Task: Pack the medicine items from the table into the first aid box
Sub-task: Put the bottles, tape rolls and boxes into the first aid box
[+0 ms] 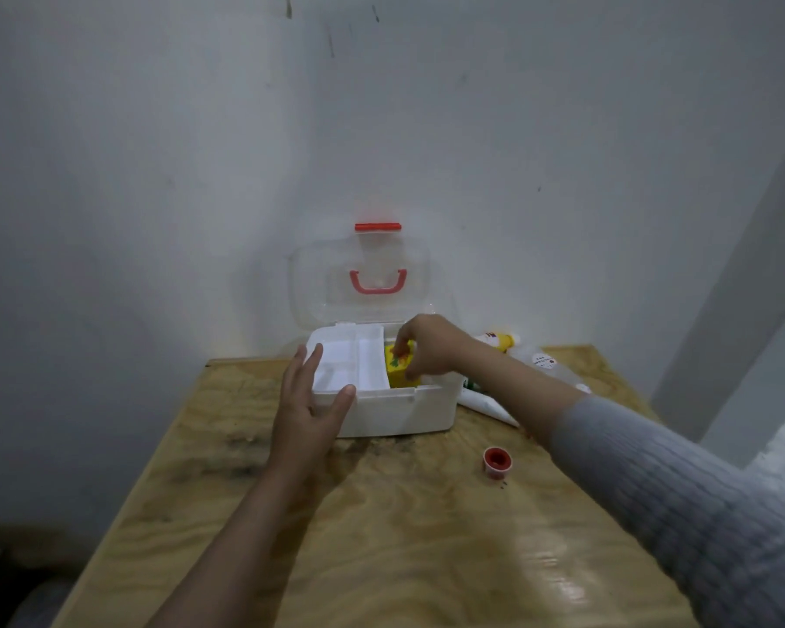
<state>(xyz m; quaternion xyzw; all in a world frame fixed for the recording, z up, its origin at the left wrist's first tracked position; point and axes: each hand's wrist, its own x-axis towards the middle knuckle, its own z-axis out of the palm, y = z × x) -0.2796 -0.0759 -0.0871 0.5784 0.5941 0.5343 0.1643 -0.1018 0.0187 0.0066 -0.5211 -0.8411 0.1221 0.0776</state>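
The white first aid box (399,410) stands open at the far side of the wooden table (381,528), its clear lid (359,274) with a red handle tilted back against the wall. A white divided tray fills the box's left part. My right hand (427,346) holds a yellow medicine box (397,371) inside the right part of the first aid box. My left hand (309,401) rests with fingers spread against the box's front left corner, thumb on the rim. A small red-capped jar (498,462) sits on the table to the right.
Behind my right forearm lie a white tube (488,405), a bottle with a yellow band (499,341) and a clear packet with a round label (542,361). White walls close in behind and at the right. The table's near half is bare wood.
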